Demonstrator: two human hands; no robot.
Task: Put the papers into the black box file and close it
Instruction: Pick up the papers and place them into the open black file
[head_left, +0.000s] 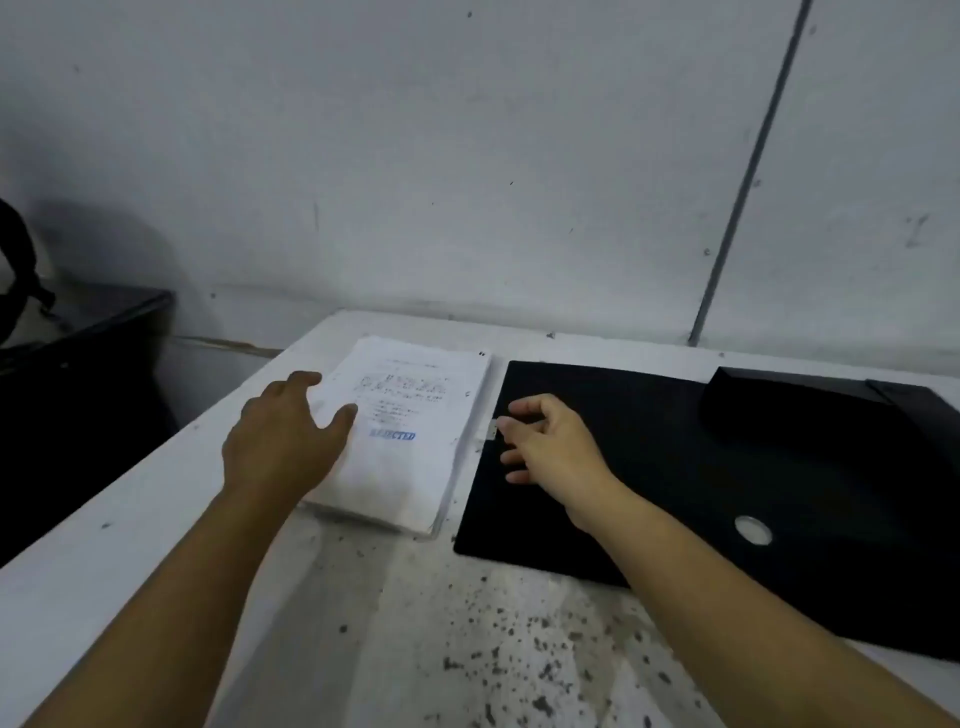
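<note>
A thick stack of white papers with a blue "REJECTED" stamp lies on the white table. To its right lies the black box file, flat, with a round metal ring on its cover and a small clasp at its left edge. My left hand rests spread on the stack's left edge, fingers apart. My right hand hovers over the file's left edge with curled fingers by the clasp; whether it grips the clasp is unclear.
The white table is speckled with dark spots near me and ends at a grey wall. A dark cabinet with a black bag stands off the table's left edge.
</note>
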